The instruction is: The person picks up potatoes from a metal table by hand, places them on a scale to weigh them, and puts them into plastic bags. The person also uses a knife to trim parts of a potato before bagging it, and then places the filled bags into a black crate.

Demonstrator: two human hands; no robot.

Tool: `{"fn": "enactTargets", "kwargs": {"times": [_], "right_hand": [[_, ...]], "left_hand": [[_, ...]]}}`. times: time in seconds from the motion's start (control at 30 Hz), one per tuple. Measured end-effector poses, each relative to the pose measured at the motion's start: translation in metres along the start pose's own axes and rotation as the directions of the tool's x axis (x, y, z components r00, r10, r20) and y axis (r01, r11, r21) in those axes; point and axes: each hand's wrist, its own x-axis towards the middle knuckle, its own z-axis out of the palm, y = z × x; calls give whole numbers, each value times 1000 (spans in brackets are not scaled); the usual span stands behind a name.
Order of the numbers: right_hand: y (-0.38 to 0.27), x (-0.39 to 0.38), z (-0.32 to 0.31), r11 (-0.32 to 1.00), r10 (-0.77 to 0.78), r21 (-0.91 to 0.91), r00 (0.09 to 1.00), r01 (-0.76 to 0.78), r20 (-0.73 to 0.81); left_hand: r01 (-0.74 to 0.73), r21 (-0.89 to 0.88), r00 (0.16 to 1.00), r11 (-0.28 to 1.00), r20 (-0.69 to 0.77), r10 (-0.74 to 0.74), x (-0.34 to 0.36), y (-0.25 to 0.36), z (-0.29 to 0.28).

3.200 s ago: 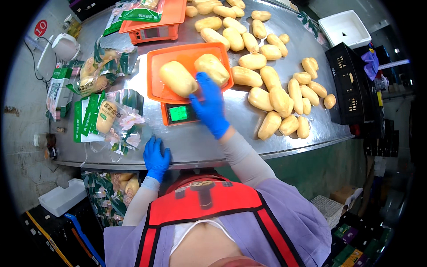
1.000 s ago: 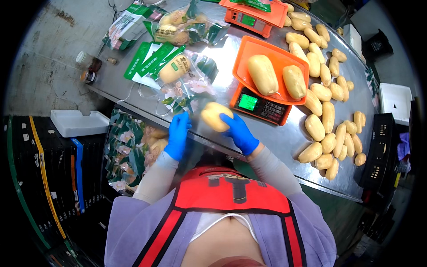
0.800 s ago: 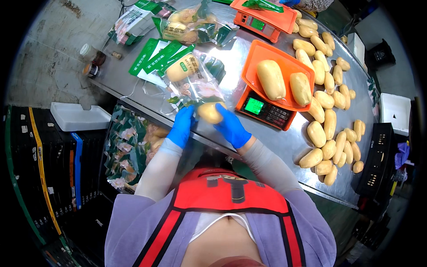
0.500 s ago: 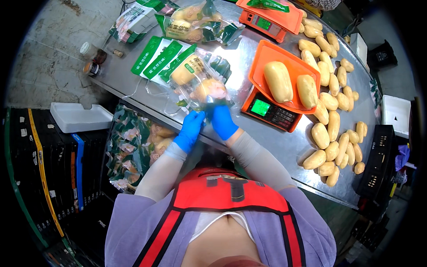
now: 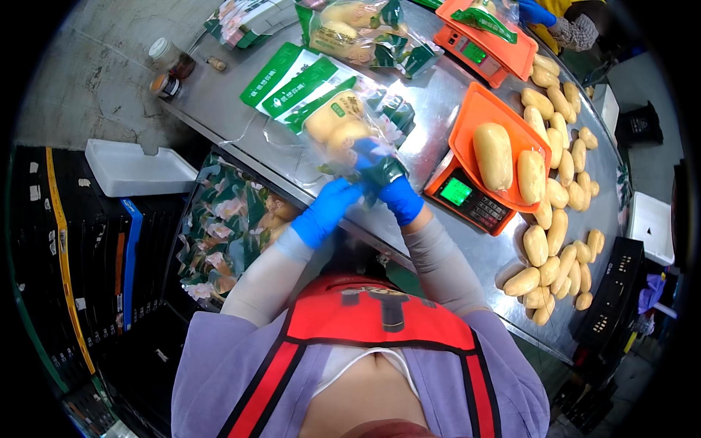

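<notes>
My left hand (image 5: 332, 204), gloved blue, pinches the mouth of a clear printed bag (image 5: 391, 124) at the table's near-left edge. My right hand (image 5: 383, 179) reaches into that bag; its fingers show blurrily through the film against a potato (image 5: 347, 137), and their grip is unclear. Another potato lies deeper inside. Green-topped flat bags (image 5: 285, 84) lie beneath and beyond it. Right of my hands, an orange tray (image 5: 467, 109) on a scale (image 5: 475, 208) holds two long potatoes (image 5: 493, 153).
Loose potatoes (image 5: 558, 226) cover the steel table's (image 5: 234, 109) right side. Filled bags (image 5: 365, 36) and a second scale (image 5: 482, 58) stand behind, near a co-worker's gloved hand (image 5: 537, 13). Jars (image 5: 168, 62), black crates (image 5: 87, 255), a white tray (image 5: 139, 168) and a floral-bagged bundle (image 5: 219, 241) sit left.
My right hand has carried a potato into the bag beside the first one and is now inside it. My left hand has stayed at the bag's mouth. The view has shifted.
</notes>
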Motion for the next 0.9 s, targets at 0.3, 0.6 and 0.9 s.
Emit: {"fn": "enactTargets", "kwargs": {"times": [0.3, 0.6, 0.9], "right_hand": [[-95, -42, -20, 644, -733, -131, 558, 754, -389], [30, -47, 31, 993, -120, 18, 985, 118, 122], [35, -50, 64, 999, 36, 16, 884, -49, 467]], "left_hand": [[-249, -808, 911, 534, -8, 412, -47, 92, -44], [-650, -671, 749, 358, -487, 449, -215, 86, -80], [-780, 42, 241, 624, -901, 361, -355, 30, -79]]}}
